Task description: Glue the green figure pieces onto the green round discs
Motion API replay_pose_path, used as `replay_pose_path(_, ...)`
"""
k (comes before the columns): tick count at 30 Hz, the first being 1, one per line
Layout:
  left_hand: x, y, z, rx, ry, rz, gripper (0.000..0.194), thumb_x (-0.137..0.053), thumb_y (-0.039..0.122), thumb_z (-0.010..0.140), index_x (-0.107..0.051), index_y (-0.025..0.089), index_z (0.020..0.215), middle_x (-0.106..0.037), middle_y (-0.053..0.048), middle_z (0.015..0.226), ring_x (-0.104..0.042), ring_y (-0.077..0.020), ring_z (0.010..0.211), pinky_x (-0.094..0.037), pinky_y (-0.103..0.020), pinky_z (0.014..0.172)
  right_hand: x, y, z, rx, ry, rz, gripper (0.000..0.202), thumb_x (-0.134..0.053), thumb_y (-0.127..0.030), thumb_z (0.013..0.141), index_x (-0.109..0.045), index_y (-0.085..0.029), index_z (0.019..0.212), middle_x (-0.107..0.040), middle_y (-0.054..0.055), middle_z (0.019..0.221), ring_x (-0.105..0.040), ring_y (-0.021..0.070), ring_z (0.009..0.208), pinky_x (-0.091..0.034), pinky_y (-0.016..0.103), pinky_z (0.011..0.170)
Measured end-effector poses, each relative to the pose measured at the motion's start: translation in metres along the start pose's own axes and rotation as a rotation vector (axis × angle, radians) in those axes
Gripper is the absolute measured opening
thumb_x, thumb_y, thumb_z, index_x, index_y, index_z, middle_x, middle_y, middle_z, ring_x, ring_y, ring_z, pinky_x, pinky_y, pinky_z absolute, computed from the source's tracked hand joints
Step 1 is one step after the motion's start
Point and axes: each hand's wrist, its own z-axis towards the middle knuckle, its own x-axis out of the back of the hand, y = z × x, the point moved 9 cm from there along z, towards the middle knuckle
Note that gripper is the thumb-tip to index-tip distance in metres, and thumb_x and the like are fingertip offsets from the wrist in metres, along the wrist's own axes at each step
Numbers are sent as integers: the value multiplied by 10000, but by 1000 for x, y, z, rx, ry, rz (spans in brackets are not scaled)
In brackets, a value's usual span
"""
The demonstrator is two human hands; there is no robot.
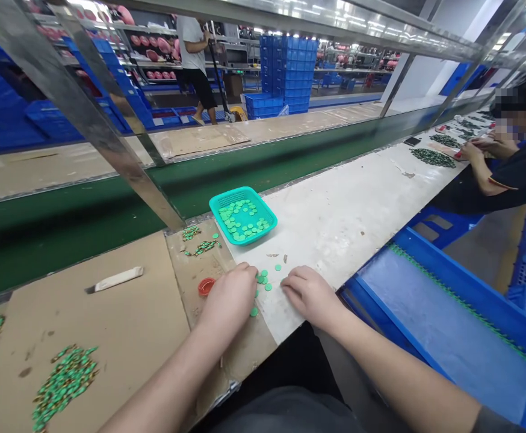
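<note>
Several small flat green discs (264, 280) lie loose on the white board between my two hands. My left hand (233, 291) rests beside them on the left, its fingers curled and the tips hidden behind the hand; what they hold cannot be seen. On the right, my right hand (309, 293) has its fingers bent and pressed together near the board, and any small piece in them is too small to make out. A shallow red cup (206, 286) stands just left of my left hand. Beyond the hands, a turquoise basket (269, 222) holds many green discs.
Piles of small green and brass-coloured parts (67, 382) lie on cardboard at left, near a wrapped blade-like tool (115, 279). A slanted metal post (123, 156) rises from the far edge. A blue crate (430, 337) stands lower right. A co-worker (507, 162) sits farther right.
</note>
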Motion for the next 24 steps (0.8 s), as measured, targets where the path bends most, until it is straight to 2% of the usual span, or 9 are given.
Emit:
replay_pose_path(4,-1,-4,5,-5,7,39,203,-554,147,1135,-757,147,1126,-733,-63,1157,-685,-193,962,-573,-374,939,-11,-4,40,54,-52,-1,215,-698,-150,1117,-867,-225,1227,-810,99,1122,-714,273,1062,-580,423,987)
replay_pose_path(7,1,-7,6,-2,14,46,267,-535,190,1149,-795,160,1096,-716,-62,1090,-682,-207,985,-562,-375,929,-22,-7,74,130,-133,-2,176,-776,-134,1062,-901,-249,1110,-809,71,1044,-681,258,982,-550,405,939)
replay_pose_path(10,5,-4,2,8,48,54,332,-502,224,1151,-832,188,1164,-708,-80,1080,-703,-245,1033,-550,-382,912,-26,-8,87,169,-175,-8,154,-804,-102,1027,-875,-225,965,-781,56,969,-666,243,944,-534,386,915)
replay_pose_path(13,5,2,-2,-1,80,46,325,-518,263,1143,-836,232,1201,-722,-88,1131,-730,-268,1070,-527,-369,851,-22,-5,81,167,-168,-20,119,-784,-97,1043,-833,-200,1008,-771,64,1013,-671,250,992,-532,382,923)
replay_pose_path(17,0,6,-6,-47,101,23,255,-571,265,1117,-818,239,1055,-749,-77,1109,-740,-255,1037,-510,-352,814,-11,-1,62,132,-138,-33,152,-703,-99,1099,-793,-197,1025,-761,91,1050,-659,270,1024,-526,397,913)
replay_pose_path(19,-1,1,-11,-79,119,5,252,-580,277,1117,-825,255,1063,-775,-70,1139,-746,-247,1066,-528,-343,844,-6,-3,50,108,-123,-21,155,-693,-124,1115,-788,-207,1024,-764,92,1052,-665,273,1032,-531,405,930)
replay_pose_path(21,-3,-9,-24,-100,142,-4,285,-566,302,1130,-849,280,1160,-799,-68,1193,-750,-253,1126,-550,-341,900,-4,-10,38,86,-109,7,122,-692,-157,1129,-795,-209,1091,-782,95,1090,-688,269,1064,-546,407,973)
replay_pose_path(24,-8,-28,-52,-92,174,16,356,-516,314,1143,-859,292,1236,-818,-76,1196,-751,-277,1108,-561,-367,900,-12,-33,19,71,-117,58,91,-719,-213,1136,-810,-213,1145,-803,75,1077,-725,249,1063,-571,383,988)
